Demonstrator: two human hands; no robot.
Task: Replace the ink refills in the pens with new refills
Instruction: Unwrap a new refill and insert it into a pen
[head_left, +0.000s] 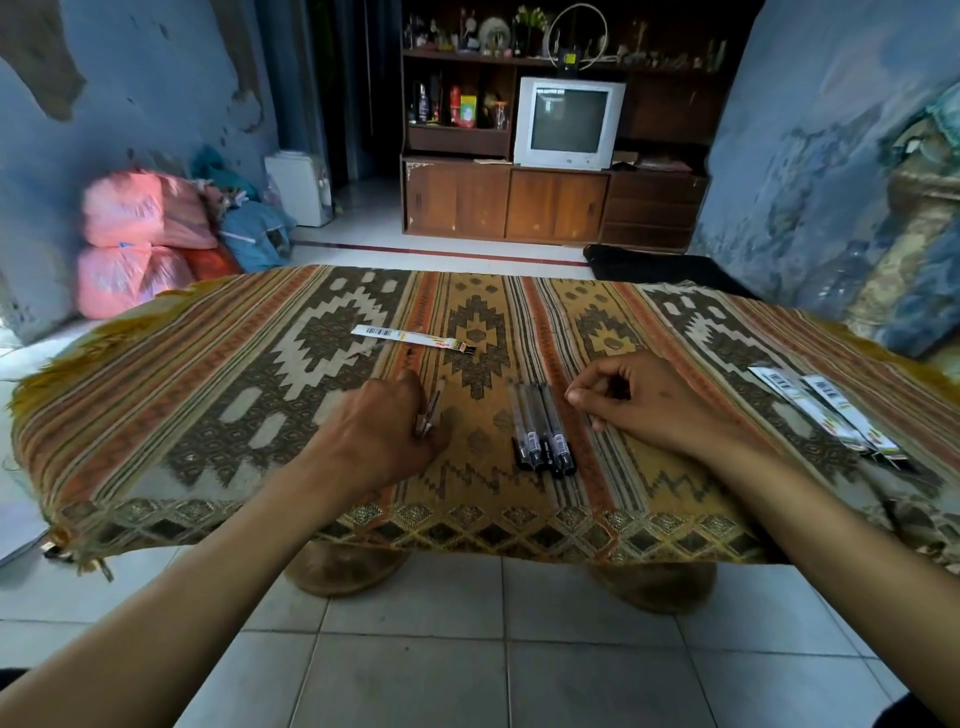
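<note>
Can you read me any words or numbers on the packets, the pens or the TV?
Nothing here can be read for sure.
Packet in the middle: a barcode and a small red word, too blurred to read.
Two packets on the right: barcodes and coloured print, too small to read.
Pens: tiny white print on the barrels, unreadable.
TV: a small mark under the screen, too small to read.
Green box on the shelf: label blurred.

Left hand (379, 431) hides its thin item (434, 410) (partly blurred).
</note>
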